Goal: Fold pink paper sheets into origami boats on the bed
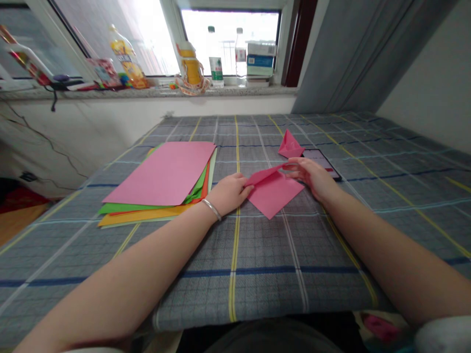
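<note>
A square of pink paper (pixel 274 195) lies partly folded on the checked cloth, its far half lifted along a crease. My left hand (pixel 231 192), with a silver bangle at the wrist, pinches the paper's left corner between thumb and fingers. At the far right edge, my right hand (pixel 307 175) has its thumb and fingertips closed on the raised flap. Just beyond the right hand stands a folded pink paper shape (pixel 290 145) with a pointed top. Beside that shape lies a phone (pixel 321 163) with its screen lit, partly covered by my right hand.
On the left is a stack of coloured paper (pixel 162 174), pink on top, with green, orange and yellow sheets below. The checked tablecloth (pixel 206 294) reaches the window wall. Several bottles and a box (pixel 260 61) stand on the windowsill (pixel 257 91). A grey curtain (pixel 349 54) hangs at right.
</note>
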`<state>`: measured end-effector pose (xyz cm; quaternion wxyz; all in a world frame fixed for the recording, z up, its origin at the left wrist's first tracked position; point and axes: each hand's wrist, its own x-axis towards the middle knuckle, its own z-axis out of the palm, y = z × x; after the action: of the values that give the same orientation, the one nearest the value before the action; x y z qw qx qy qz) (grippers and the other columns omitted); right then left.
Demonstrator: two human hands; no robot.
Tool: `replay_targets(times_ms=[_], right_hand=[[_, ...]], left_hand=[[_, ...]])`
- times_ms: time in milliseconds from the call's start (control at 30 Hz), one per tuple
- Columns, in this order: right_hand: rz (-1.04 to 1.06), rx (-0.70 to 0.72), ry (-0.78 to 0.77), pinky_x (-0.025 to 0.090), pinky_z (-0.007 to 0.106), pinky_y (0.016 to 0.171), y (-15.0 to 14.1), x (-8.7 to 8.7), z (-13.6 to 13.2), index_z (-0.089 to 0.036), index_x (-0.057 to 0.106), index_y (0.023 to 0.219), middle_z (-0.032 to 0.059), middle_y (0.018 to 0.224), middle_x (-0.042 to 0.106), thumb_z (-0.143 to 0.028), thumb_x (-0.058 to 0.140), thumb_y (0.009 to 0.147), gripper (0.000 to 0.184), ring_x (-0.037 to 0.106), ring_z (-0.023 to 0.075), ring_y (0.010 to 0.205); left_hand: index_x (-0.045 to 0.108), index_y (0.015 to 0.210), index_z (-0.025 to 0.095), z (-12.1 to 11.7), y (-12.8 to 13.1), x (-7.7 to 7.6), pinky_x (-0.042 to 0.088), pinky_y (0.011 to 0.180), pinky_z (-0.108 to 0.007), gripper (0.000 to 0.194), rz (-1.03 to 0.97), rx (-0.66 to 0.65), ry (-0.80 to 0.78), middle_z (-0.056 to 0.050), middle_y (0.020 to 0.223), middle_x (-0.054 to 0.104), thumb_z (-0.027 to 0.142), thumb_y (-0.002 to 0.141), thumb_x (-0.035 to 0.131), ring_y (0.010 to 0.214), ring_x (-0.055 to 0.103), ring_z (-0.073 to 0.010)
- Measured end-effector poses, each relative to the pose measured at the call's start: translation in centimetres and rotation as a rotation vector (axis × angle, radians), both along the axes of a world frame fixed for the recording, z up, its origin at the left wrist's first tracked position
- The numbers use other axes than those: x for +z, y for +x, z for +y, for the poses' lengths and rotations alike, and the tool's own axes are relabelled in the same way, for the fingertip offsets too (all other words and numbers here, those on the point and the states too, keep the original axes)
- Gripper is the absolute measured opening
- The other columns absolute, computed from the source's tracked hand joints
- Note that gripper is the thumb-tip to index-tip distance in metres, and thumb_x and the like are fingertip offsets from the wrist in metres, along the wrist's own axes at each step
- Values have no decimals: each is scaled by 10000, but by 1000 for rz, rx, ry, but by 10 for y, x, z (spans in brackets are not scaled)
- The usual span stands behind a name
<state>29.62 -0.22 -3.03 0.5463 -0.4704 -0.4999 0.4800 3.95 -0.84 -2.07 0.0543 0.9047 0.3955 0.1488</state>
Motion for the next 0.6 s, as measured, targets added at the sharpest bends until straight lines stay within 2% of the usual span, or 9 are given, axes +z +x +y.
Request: replay_targets(times_ms=[100, 167, 233, 267, 367, 500, 600], right_hand=[[-123, -46, 76, 514, 374, 768, 1, -2, 1, -242, 463, 911, 44, 958, 706, -337, 612, 757, 234, 670, 172, 699], [-332, -21, 183, 510, 380, 786, 2, -2, 0, -243, 446, 899, 55, 1000, 694, -288, 612, 751, 226, 667, 173, 757], [-659, 130, 303, 482, 394, 873, 3, 0, -5, -227, 516, 912, 73, 1049, 679, -220, 583, 755, 170, 650, 192, 909], [-826, 228, 353, 458, 403, 924, 2, 2, -9, -221, 562, 958, 72, 1070, 673, -187, 563, 754, 207, 631, 205, 980], [-1118, 407, 448, 415, 421, 1000, -3, 8, -18, -202, 597, 1153, 91, 1200, 635, -101, 534, 693, 475, 570, 247, 1126], [-1260, 546, 541, 316, 447, 1103, -9, 10, -26, -171, 513, 1331, 101, 1378, 528, -86, 523, 678, 658, 420, 265, 1317], [-1321, 644, 519, 241, 458, 1149, -11, 11, -31, -171, 424, 1418, 76, 1485, 411, -92, 542, 661, 770, 262, 272, 1413]], left_hand=[[679, 882, 157, 1, 0, 1, 464, 751, -296, 300, 18, 125, -5, -75, 857, 645, 325, 920, 433, 803, 611, -190], [677, 808, 154, 2, 0, 0, 453, 698, -291, 300, 47, 206, -29, -75, 794, 651, 348, 895, 465, 752, 616, -197], [682, 778, 151, 3, -1, -1, 444, 673, -293, 320, 59, 274, -52, -82, 754, 657, 380, 878, 483, 731, 623, -209], [687, 781, 152, 4, -1, -1, 441, 668, -292, 321, 56, 293, -64, -85, 751, 664, 390, 869, 491, 733, 628, -214], [698, 822, 160, 7, -3, -2, 434, 654, -282, 293, 36, 294, -117, -81, 786, 691, 389, 842, 517, 746, 639, -215], [704, 892, 168, 9, -5, -2, 430, 639, -264, 264, 0, 272, -201, -67, 858, 713, 362, 810, 545, 761, 645, -203], [708, 914, 167, 11, -5, -2, 440, 653, -255, 263, -32, 268, -235, -62, 872, 719, 345, 800, 552, 770, 646, -195]])
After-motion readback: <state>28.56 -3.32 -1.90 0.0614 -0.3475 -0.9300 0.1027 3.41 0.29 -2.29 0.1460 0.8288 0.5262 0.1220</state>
